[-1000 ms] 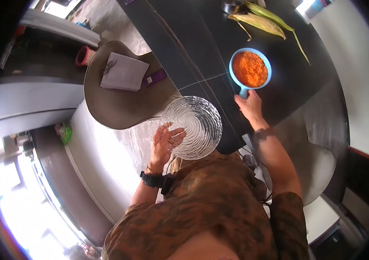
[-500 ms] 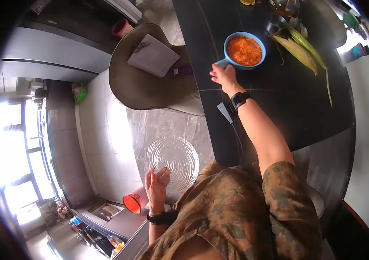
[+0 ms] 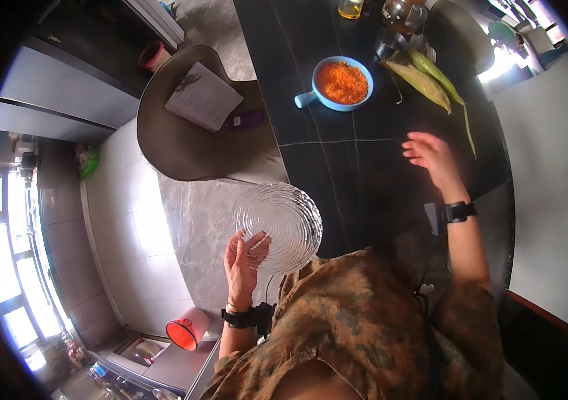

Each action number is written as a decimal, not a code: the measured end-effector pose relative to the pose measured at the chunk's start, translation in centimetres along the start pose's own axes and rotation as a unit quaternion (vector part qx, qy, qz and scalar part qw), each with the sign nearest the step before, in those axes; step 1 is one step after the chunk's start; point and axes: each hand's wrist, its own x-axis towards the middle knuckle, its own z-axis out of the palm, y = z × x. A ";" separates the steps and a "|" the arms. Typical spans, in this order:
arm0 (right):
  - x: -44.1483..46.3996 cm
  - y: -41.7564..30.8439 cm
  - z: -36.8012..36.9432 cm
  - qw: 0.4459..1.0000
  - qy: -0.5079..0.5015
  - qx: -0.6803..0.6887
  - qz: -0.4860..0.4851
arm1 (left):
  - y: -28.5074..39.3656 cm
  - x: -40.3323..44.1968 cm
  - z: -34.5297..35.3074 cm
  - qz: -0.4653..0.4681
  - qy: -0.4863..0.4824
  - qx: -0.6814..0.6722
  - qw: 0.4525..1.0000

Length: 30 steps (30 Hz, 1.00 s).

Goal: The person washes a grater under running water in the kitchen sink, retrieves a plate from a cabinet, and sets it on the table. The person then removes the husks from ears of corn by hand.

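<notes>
So since the half-second-ago shot, the right hand (image 3: pixel 432 157) has let go of the blue bowl (image 3: pixel 347 107) and swung off to the right; the bowl itself sits in about the same spot by the corn husks (image 3: pixel 422 85). Going left to right on my head cam feed: chair (image 3: pixel 164 143) with papers (image 3: pixel 204 95) on it, then the left hand (image 3: pixel 239 270) with a round clear ribbed glass plate (image 3: pixel 285 223), then the bowl on the black table (image 3: pixel 317 173), its handle (image 3: pixel 304 100) pointing left, full of what I'd call shredded carrot (image 3: pixel 342 83), then the husks just beside it. Progress-wise, I'd say the bowl is parked and done with for now, while the plate's not been set down anywhere. Pose check: left forearm reaches forward, hand pinching the plate's near-left edge, some fingers showing through the glass from underneath. Can't tell how level it is. Right arm is bent out over the table, palm empty, fingers loosely spread and half curled, touching nothing as far as I can see.
</notes>
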 end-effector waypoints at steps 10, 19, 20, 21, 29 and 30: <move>8.2 1.8 -9.8 0.931 0.132 -0.291 -0.176 | -1.1 2.2 5.6 0.018 -0.010 -0.013 1.000; 17.3 2.6 -16.1 0.824 0.020 -0.487 -0.289 | -6.6 0.9 15.3 0.112 0.184 0.040 0.976; 17.4 2.8 -16.7 0.814 0.001 -0.486 -0.318 | -7.8 0.3 16.4 0.114 0.195 0.028 0.974; 17.3 2.6 -16.9 0.810 0.000 -0.498 -0.308 | -8.9 0.0 17.4 0.115 0.206 0.018 0.972; 20.8 3.3 -17.4 0.695 0.016 -0.629 -0.348 | -17.5 2.2 23.5 0.124 0.054 0.016 0.991; 20.8 3.4 -17.4 0.690 0.004 -0.648 -0.322 | -18.3 2.5 24.0 0.126 0.040 0.015 0.991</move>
